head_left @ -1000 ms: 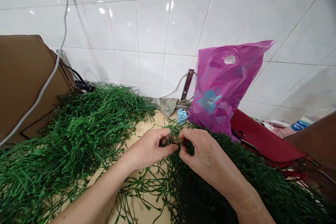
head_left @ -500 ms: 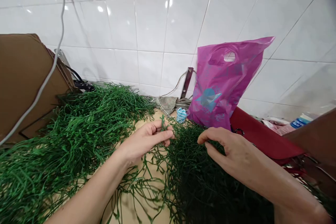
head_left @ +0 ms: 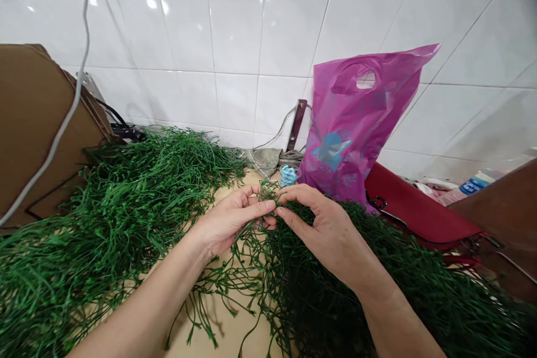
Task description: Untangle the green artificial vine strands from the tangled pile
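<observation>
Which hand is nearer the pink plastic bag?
Right. The right hand is just below the pink plastic bag; the left hand is farther off, down and to the bag's left.

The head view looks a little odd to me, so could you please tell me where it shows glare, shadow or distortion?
In the head view, glare shows as small bright spots on the wall tiles, whose grout lines slant from wide-angle distortion; the green strands below the right hand sink into deep shadow; that hand and the left hand look fairly sharp, without obvious motion blur.
</observation>
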`<state>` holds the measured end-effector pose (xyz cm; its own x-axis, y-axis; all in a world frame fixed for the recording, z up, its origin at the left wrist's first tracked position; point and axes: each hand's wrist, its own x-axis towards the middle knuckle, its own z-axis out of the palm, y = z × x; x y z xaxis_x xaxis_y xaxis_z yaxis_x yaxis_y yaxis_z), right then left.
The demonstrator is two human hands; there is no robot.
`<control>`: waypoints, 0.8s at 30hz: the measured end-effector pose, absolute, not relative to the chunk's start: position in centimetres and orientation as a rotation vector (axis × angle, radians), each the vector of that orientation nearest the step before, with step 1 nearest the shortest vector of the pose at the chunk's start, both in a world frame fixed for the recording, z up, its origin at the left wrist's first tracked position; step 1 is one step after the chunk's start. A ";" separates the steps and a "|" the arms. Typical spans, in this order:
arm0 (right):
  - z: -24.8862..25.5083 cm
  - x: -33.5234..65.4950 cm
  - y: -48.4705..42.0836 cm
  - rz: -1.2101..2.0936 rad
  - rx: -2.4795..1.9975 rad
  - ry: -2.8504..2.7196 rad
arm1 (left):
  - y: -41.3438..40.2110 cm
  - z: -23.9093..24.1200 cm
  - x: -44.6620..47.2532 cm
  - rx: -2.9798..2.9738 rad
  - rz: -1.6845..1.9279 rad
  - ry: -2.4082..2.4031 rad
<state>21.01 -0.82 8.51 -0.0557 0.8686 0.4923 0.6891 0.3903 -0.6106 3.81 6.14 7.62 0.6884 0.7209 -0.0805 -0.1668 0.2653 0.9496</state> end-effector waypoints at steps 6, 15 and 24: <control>9.6 21.4 -0.6 0.280 -1.498 -1.679 | 6.0 7.6 3.5 1.510 0.719 0.691; 8.7 22.0 -0.2 0.269 -1.561 -1.668 | 6.2 7.1 3.9 1.756 0.762 0.756; 8.6 21.6 -0.5 -0.085 -1.406 -2.015 | 6.0 7.5 4.0 1.922 0.742 0.866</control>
